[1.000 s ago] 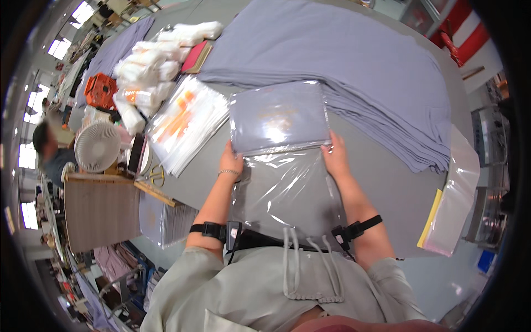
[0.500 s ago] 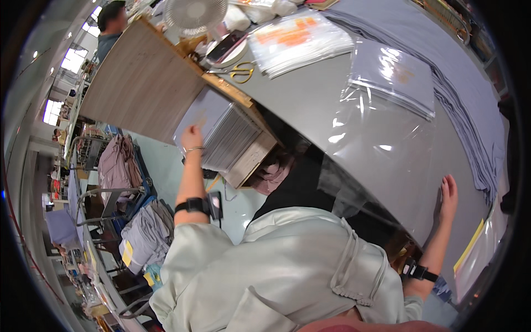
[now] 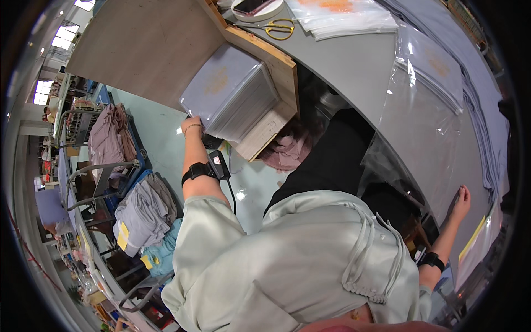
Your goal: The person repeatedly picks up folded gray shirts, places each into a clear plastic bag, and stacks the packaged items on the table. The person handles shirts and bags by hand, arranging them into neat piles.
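My left hand (image 3: 192, 125) is at the near left corner of a tall stack of folded lavender garments in clear bags (image 3: 221, 91). Its fingers are mostly hidden against the stack's edge, so their grip is unclear. The stack stands in a wooden corner shelf (image 3: 268, 130) beside the table. My right hand (image 3: 463, 200) rests at the right part of the grey table (image 3: 351, 72), its fingers loosely extended and holding nothing. Farther up the table from it lies a clear plastic bag (image 3: 417, 110) with bagged folded lavender pieces (image 3: 434, 63).
Yellow-handled scissors (image 3: 280, 29) lie near a phone (image 3: 253, 5) at the table's far edge, next to stacked clear bags (image 3: 343, 19). Lavender cloth (image 3: 470, 83) lines the right side. Trolleys with folded clothes (image 3: 145, 221) stand at left. Pink fabric (image 3: 289, 148) sits below the shelf.
My left hand has come off the stack's top to its near left corner. My right hand's fingers have bent a little. The view has shifted, bringing more of the shelf and stack into sight.
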Available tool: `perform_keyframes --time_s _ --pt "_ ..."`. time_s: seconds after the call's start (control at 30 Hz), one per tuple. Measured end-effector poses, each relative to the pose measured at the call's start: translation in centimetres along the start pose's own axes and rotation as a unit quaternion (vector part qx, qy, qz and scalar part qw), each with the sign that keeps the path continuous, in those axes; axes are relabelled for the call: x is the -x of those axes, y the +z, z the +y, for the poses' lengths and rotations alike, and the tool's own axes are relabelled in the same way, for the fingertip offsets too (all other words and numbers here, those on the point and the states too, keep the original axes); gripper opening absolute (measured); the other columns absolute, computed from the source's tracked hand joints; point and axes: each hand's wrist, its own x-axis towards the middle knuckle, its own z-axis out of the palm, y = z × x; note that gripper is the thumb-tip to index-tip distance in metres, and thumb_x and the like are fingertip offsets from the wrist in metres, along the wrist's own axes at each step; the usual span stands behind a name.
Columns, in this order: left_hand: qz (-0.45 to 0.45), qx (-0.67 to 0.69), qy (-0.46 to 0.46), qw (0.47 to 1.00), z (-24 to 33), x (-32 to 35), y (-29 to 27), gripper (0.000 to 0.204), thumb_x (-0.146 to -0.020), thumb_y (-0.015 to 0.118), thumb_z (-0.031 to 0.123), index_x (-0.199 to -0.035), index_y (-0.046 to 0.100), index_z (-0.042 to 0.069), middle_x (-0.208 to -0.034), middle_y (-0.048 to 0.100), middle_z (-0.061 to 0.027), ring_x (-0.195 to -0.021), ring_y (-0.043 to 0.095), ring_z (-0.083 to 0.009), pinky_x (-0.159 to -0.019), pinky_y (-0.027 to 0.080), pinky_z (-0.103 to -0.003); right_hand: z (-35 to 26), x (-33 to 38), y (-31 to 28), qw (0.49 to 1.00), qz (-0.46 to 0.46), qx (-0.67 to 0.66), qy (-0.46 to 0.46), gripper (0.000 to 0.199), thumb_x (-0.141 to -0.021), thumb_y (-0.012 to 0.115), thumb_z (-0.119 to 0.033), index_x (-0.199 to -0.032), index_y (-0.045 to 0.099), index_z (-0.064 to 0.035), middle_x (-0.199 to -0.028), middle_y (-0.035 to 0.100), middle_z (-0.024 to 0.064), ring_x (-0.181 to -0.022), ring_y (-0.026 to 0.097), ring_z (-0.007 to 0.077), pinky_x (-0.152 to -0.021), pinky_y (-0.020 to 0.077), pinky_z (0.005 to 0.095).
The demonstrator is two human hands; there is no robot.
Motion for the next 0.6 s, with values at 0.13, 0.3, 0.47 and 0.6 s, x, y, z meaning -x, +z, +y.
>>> perform_keyframes --time_s 0.13,0.3,0.47,0.6 --pt "0.047 -0.068 0.093 0.992 -0.4 -0.9 -0.7 0.028 -0.07 0.068 0.023 -0.087 0.071 0.002 -0.08 0.069 -0.0167 -0.07 0.066 -0.0302 -0.068 0.052 -0.038 0.8 -0.4 -0.4 1.0 0.012 0.018 0.011 0.027 -0.094 0.054 -0.019 -0.109 0.06 0.0033 -0.105 0.063 0.0084 -0.097 0.059 0.0142 -0.088 0.0455 0.0251" --pt "-0.089 0.14 -0.014 0.986 0.4 0.0 -1.4 0.034 -0.078 0.069 0.026 -0.099 0.065 -0.001 -0.093 0.068 -0.0148 -0.086 0.065 -0.0331 -0.076 0.052 -0.047 2.6 -1.5 -1.2 0.999 0.027 -0.032 0.026 0.027 -0.095 0.053 -0.017 -0.109 0.06 0.0038 -0.107 0.062 0.0093 -0.099 0.059 0.0149 -0.091 0.0459 0.0262" --pt "-0.231 0.415 -0.126 0.871 1.8 1.0 -2.5 0.051 -0.082 0.067 0.029 -0.122 0.051 0.002 -0.113 0.062 -0.0151 -0.096 0.062 -0.0341 -0.081 0.052 -0.051 3.5 -1.5 -2.2 0.998 0.03 -0.039 0.044 0.027 -0.095 0.052 -0.017 -0.11 0.059 0.0045 -0.108 0.062 0.0104 -0.101 0.059 0.016 -0.093 0.0452 0.0269" --pt "-0.283 0.471 -0.06 0.833 1.9 0.7 -3.0 0.047 -0.084 0.064 0.03 -0.12 0.052 0.001 -0.114 0.061 -0.0164 -0.101 0.061 -0.0345 -0.083 0.052 -0.05 3.4 -1.0 -2.5 0.999 0.03 -0.005 0.044 0.031 -0.094 0.054 -0.02 -0.113 0.059 0.0045 -0.111 0.062 0.0113 -0.105 0.058 0.016 -0.096 0.0431 0.0261"
